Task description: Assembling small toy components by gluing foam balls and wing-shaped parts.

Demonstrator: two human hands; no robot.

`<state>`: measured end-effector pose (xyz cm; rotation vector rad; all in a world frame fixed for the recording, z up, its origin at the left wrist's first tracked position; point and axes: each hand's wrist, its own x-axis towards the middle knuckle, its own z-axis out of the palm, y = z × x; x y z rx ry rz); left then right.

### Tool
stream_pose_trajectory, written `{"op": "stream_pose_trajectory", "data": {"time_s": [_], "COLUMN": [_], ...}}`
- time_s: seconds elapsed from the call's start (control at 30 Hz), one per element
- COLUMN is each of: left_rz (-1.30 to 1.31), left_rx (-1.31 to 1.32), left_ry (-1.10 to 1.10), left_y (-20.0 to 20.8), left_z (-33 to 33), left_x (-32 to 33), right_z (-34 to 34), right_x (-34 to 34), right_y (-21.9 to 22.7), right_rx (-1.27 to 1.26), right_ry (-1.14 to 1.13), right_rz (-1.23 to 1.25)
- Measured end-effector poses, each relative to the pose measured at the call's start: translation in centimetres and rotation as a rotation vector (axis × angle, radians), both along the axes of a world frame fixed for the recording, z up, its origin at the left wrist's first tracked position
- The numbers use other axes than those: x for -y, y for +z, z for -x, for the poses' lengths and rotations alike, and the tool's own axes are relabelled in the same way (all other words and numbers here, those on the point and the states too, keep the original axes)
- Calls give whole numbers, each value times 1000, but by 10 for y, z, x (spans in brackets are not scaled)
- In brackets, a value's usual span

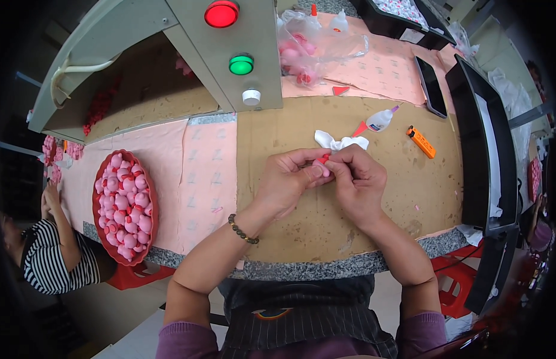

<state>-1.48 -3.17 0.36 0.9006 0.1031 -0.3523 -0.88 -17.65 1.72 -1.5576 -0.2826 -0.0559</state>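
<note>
The left hand [290,179] pinches a red-and-pink piece [323,160] on the near side of a tissue [339,144]; the right hand [360,179], equally close, bunches its fingers below the tissue's right end, grip and piece's long axis unclear.

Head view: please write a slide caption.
Left hand and right hand meet at a small pink piece over cardboard, red basket of pink balls at left.

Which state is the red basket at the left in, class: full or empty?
Full: pink rounded pieces are heaped across the red basket, hiding its floor.
</note>
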Motion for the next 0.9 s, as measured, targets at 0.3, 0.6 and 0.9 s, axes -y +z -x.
{"op": "stream_pose_trajectory", "data": {"time_s": [0.3, 0.6, 0.9], "left_rz": [8, 71, 124], "left_rx": [-17, -18, -53], "left_ry": [54, 36, 24], "left_y": [2, -2, -3], "left_z": [3, 2, 3], "left_x": [3, -2, -4], "right_z": [3, 8, 6], "right_x": [-5, -9, -6], "right_y": [8, 2, 1], "right_rx": [-115, 49, 340], "right_ry": [-18, -63, -119], "right_rz": [-91, -39, 203]}}
